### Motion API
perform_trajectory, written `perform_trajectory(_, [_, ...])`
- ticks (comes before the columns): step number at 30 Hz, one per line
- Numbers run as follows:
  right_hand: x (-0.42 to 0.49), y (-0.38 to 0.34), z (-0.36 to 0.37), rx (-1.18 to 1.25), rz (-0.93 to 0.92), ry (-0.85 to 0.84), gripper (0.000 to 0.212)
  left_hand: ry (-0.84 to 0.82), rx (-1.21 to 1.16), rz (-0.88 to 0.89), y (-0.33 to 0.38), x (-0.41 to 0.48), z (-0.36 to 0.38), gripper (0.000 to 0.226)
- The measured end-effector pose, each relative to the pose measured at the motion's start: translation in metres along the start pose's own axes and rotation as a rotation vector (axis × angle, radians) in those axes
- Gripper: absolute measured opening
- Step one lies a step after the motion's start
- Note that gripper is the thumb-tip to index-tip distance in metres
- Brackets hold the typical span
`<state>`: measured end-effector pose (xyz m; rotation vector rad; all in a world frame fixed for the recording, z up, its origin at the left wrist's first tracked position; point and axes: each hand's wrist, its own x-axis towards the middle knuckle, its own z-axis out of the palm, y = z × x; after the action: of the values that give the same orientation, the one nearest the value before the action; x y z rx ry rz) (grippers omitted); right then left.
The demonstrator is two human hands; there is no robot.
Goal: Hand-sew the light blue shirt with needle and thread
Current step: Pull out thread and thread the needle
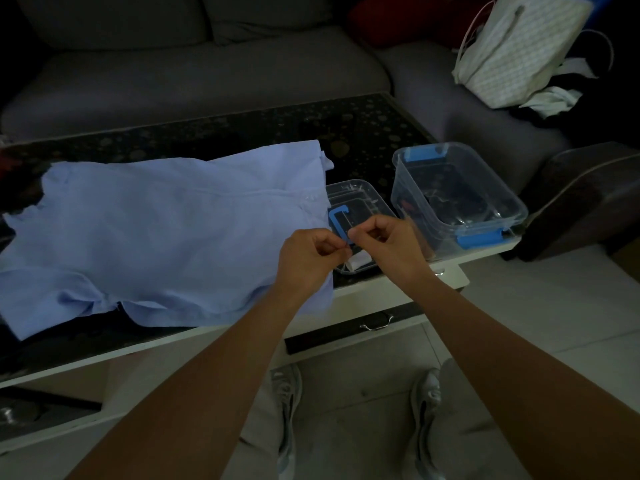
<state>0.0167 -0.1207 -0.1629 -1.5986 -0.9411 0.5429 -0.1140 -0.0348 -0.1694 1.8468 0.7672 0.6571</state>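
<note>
The light blue shirt [166, 233] lies spread flat on the dark table, its button strip toward the right. Just off its right edge, my left hand [308, 258] and my right hand [391, 242] meet fingertip to fingertip above a clear lid. The left thumb and forefinger pinch a thin needle [347, 243]. The right thumb and forefinger pinch something very fine, probably the thread end; the thread itself is too thin to make out. A white thread spool [358, 262] lies in the lid right under the hands.
The clear lid [360, 199] with a blue clip lies on the table [242, 133] beside a clear plastic box [460, 192] with blue latches. A grey sofa stands behind, a patterned bag [519, 50] at its right. A drawer handle [375, 325] is below the table edge.
</note>
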Motion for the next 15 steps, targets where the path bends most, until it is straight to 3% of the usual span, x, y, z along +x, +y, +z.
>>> perform_trajectory(15, [-0.0002, -0.0011, -0.0010, -0.007, 0.010, -0.075, 0.006, 0.011, 0.052, 0.043, 0.0046, -0.0016, -0.0001, 0.003])
